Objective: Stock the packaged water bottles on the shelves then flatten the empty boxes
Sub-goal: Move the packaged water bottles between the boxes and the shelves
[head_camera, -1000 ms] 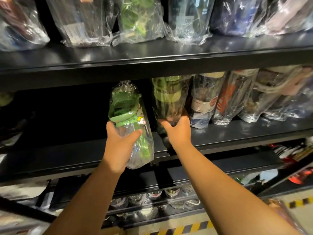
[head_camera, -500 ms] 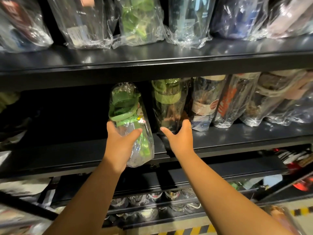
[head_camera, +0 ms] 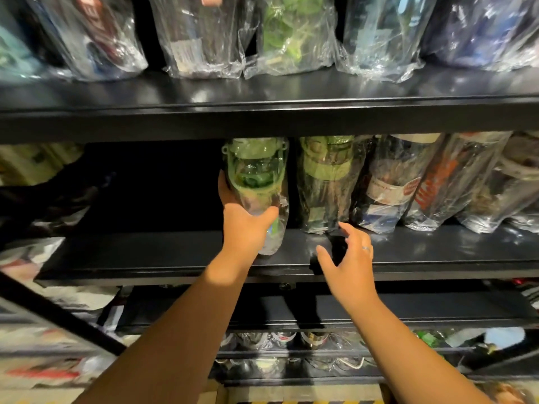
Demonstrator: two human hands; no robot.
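My left hand (head_camera: 243, 225) grips a clear water bottle with a green lid (head_camera: 256, 182), wrapped in a plastic bag, standing it on the middle black shelf (head_camera: 175, 255). Just to its right stands a second bagged bottle with a darker green lid (head_camera: 326, 182). My right hand (head_camera: 347, 263) hovers in front of that shelf's edge, fingers spread, touching nothing. Further right along the shelf stand several more bagged bottles (head_camera: 408, 185).
The upper shelf (head_camera: 262, 109) carries a row of bagged bottles (head_camera: 291, 36). The left part of the middle shelf is dark. Below sit lower shelves with more bottles (head_camera: 291, 342). A yellow-black striped floor marking (head_camera: 291, 401) shows at the bottom.
My left hand pushed the green-lidded bottle further onto the shelf and more upright. My right hand let go of the neighbouring bottle and drew back toward me.
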